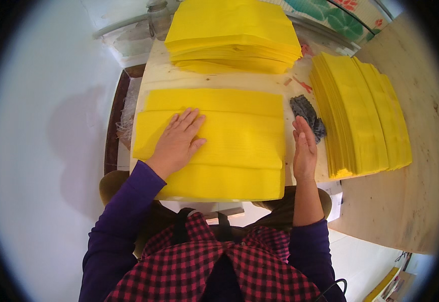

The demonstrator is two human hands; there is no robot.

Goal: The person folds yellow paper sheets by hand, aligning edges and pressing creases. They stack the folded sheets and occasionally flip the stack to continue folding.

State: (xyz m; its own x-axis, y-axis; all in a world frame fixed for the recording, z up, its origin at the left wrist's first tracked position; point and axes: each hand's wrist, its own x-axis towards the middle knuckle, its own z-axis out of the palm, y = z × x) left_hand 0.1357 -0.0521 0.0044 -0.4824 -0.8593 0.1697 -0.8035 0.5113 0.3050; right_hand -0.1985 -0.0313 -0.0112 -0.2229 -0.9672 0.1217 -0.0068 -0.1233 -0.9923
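Note:
A folded yellow sheet (229, 133) lies in front of me on the wooden table, with fold lines running across it from left to right. My left hand (177, 141) rests flat on its left half, fingers stretched out and a little apart. Just beyond the sheet's right edge, my right hand (305, 148) is held on edge, its palm facing left and its fingers straight. Nothing shows in either hand. Right behind my right fingertips lies a crumpled dark grey cloth (307, 113). Whether my right hand touches the sheet's edge, I cannot tell.
A tall stack of yellow sheets (234, 30) stands at the far side of the table (154, 65). More folded yellow sheets (360, 116) are piled at the right. Small red scraps (304, 85) lie between them. A glass jar (158, 20) stands at the back left, near a white wall (43, 151).

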